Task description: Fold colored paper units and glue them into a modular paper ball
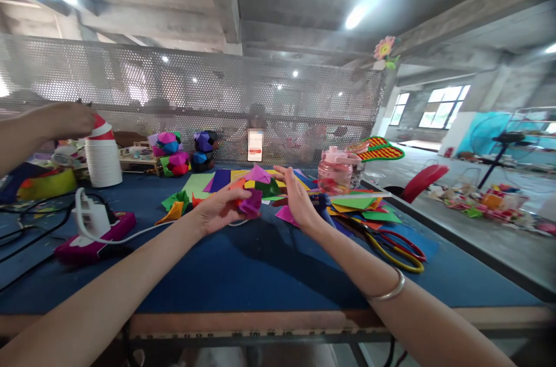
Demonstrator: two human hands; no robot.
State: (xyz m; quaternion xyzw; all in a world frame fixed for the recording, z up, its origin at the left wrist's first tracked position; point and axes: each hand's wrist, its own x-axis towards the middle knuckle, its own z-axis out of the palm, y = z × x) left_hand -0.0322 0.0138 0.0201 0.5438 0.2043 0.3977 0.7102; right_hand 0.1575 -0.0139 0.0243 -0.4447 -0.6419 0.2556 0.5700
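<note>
Above the middle of the blue table, my left hand (pixel 221 209) is closed on a folded paper piece (pixel 251 202) with purple, orange, pink and green parts. My right hand (pixel 295 193) is at the right side of that piece, fingers stretched and apart, palm facing it; whether the fingertips touch it is hard to tell. Sheets of coloured paper (pixel 221 180) lie behind both hands. Green and orange folded pieces (pixel 176 206) rest left of my left hand.
Scissors (pixel 397 248) and paper sheets (pixel 369 205) lie at right, near a pink jar (pixel 334 170). At left are a power strip (pixel 98 237) with a cable and stacked cups (pixel 104 161), touched by another person's hand (pixel 72 119). A phone (pixel 255 145) stands behind.
</note>
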